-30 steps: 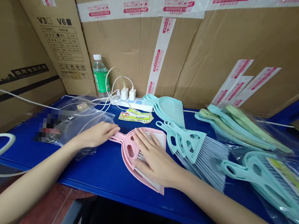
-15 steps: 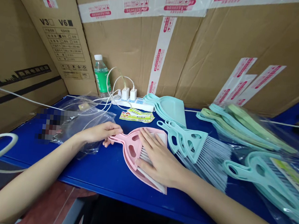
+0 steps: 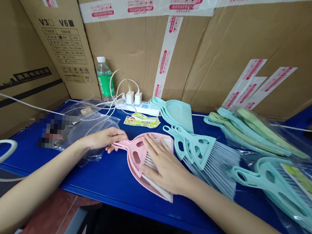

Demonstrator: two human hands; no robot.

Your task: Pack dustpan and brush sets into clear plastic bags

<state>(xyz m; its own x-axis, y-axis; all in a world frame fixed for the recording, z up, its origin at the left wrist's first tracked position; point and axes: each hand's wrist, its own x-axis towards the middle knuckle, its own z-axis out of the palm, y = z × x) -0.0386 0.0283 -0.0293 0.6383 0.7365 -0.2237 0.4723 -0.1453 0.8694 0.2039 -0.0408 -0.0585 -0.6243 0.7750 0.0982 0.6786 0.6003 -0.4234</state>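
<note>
A pink hand brush [image 3: 138,152] lies on top of a pink dustpan [image 3: 135,174], their handles lined up toward the left. My left hand [image 3: 107,139] is closed round both handle ends. Flat across the brush's pale bristles rests my right hand [image 3: 162,165], its fingers stretched out and holding nothing. Just right of the pink set, several turquoise brushes [image 3: 201,148] overlap with grey bristles toward the right. Behind these, stacked turquoise dustpans [image 3: 179,113] lean by the cardboard.
Bagged turquoise and green sets [image 3: 269,178] fill the right side. Yellow-green packets [image 3: 141,121] lie before a white power strip [image 3: 151,109] with chargers. A green-labelled bottle [image 3: 104,79], clear plastic bags [image 3: 92,126] and white cables are at left. Cardboard boxes [image 3: 140,50] wall the back of the blue table [image 3: 103,185].
Both hands keep their places on the pink brush and dustpan. The whole view has shifted very slightly.
</note>
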